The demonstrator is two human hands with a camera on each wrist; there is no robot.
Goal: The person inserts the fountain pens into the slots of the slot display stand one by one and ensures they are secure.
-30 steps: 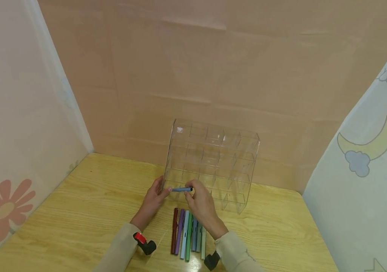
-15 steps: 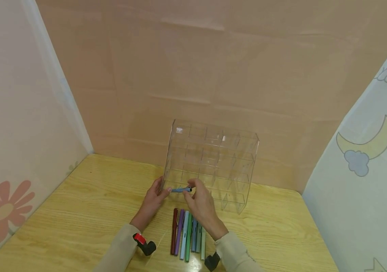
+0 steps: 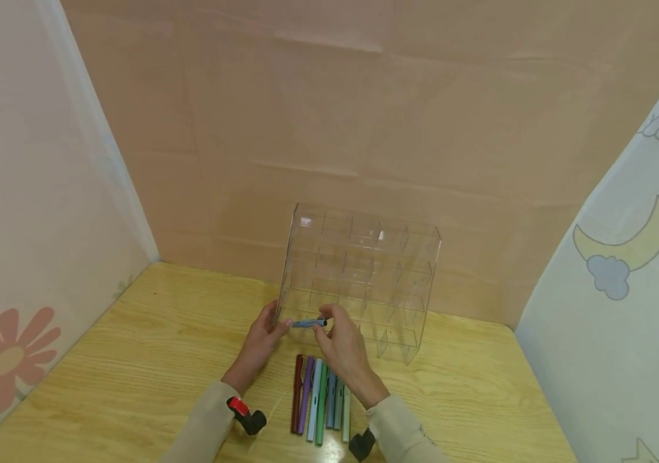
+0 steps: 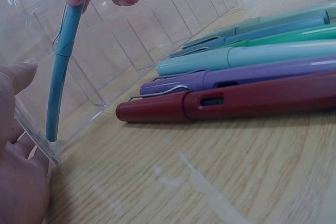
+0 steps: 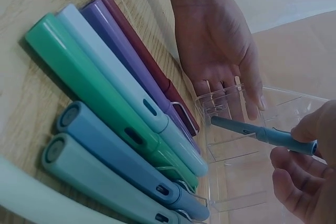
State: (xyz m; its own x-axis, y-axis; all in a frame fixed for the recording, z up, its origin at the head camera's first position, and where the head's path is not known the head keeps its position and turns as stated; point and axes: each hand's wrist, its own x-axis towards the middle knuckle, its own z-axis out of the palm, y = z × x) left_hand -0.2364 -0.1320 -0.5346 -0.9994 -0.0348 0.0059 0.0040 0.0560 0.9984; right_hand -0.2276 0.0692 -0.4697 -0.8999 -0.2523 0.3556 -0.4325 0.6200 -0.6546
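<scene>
A: Where was the blue pen [image 4: 64,51]?

B: Its lower end sat in the leftmost compartment of the lowest row of the clear rack [image 3: 377,247]. It leaned, with its upper end toward the rack's right side.

A: What had hold of it?

B: The right hand [image 3: 342,344], just in front of the rack. Thumb and fingers pinched the pen near its upper, capped end.

A: And the left hand [image 3: 258,337]?

B: That one gripped the rack's left end wall, thumb toward the front, fingers along the outer side. How firmly, I couldn't tell.

A: Were other pens about?

B: Seven lay side by side in front of the rack, cap ends toward it. Going from the rack's left to its right: a dark red pen [image 3: 297,395], a purple pen [image 3: 305,399], a light blue pen [image 3: 314,402], a green pen [image 3: 321,405], a slate pen [image 3: 330,404], a grey-green pen [image 3: 337,406] and a pale green pen [image 3: 346,418]. The right wrist partly covered the last few in the head view.

A: What was the rack standing on?

B: A wooden table [image 3: 468,379], with a tan backdrop [image 3: 329,109] behind the rack.
</scene>
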